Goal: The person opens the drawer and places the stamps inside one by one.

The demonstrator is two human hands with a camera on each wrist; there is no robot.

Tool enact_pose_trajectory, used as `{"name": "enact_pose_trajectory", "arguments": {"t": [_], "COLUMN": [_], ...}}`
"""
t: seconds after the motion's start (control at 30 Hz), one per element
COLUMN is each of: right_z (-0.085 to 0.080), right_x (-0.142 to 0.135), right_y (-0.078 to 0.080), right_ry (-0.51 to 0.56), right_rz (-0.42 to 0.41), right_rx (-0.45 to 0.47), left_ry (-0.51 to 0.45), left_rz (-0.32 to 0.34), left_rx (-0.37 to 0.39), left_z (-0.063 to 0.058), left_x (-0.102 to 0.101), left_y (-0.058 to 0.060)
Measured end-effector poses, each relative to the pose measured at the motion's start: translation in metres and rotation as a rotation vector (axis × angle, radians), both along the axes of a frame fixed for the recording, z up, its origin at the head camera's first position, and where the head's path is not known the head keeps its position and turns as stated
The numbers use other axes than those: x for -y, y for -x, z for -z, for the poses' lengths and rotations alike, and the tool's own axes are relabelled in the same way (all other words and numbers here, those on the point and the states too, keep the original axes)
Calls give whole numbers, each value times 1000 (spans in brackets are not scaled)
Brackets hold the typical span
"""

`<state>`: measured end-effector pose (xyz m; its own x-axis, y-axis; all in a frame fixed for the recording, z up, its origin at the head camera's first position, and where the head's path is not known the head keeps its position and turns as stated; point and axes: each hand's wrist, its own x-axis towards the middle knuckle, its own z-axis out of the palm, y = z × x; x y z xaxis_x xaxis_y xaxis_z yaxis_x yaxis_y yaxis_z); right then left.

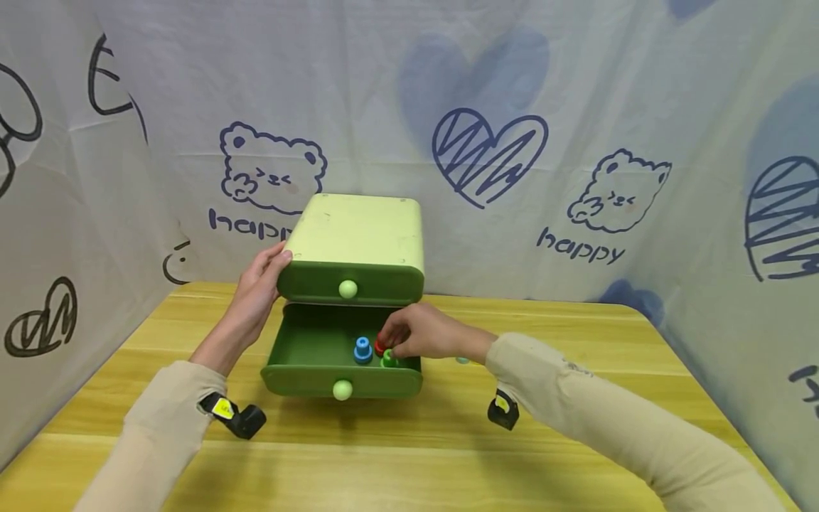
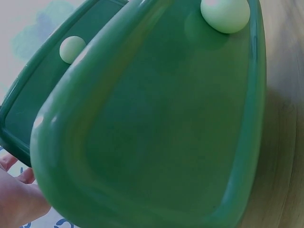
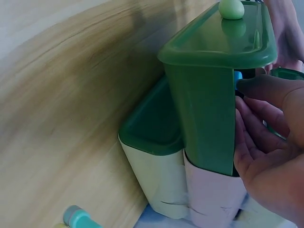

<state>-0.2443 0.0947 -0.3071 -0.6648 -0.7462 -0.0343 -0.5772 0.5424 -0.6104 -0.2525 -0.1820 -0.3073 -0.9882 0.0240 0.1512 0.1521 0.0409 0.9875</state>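
A small cabinet [image 1: 358,227] with a pale yellow top and two green drawers stands on the table. Its upper drawer [image 1: 307,281] is closed; the lower drawer [image 1: 294,382] is pulled out. My left hand [image 1: 252,288] rests against the cabinet's upper left side. Inside the lower drawer, at its right, are a blue stepped peg [image 1: 362,350], a red piece [image 1: 379,347] and a green piece [image 1: 387,360]. My right hand [image 1: 430,333] reaches over the drawer's right wall, bent fingers at the red and green pieces. Whether it pinches one is hidden.
A teal object [image 3: 81,218] lies on the wooden table [image 1: 512,462] to the cabinet's right, mostly hidden behind the right wrist in the head view. White cloth [image 1: 576,92] with drawings hangs behind and at both sides. Round pale knobs [image 1: 342,390] stick out from the drawer fronts.
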Motion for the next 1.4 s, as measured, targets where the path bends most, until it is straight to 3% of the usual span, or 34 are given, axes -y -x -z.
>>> {"name": "enact_pose_trajectory", "arguments": {"t": [0.17,0.43,0.6,0.77,1.03,1.2,1.4], "right_z": [4,-5,-14,-11,18,38,51], "right_x": [-3,-8,-1,10,23,29,37], "right_y": [-5,-27,-50,-72,-92,-99,-100], "right_ry": [67,246,359,422,386,332,201], "right_rz": [41,207,200,142,121,192,285], "right_rx": [-5,-44,-126,-248,-378,-358,-367], "left_ry": [8,3,10,7,5,3,10], "left_rz": [-3,3,-3,2,23,24,25], "left_rx": [10,13,11,4,10,20,15], "left_z": [0,-2,-3,-5,-6,-5,-5], "left_x": [-1,-1,0,0,-1,-2,-3], "left_y": [-1,-2,-2,-2,-5,-6,-5]}}
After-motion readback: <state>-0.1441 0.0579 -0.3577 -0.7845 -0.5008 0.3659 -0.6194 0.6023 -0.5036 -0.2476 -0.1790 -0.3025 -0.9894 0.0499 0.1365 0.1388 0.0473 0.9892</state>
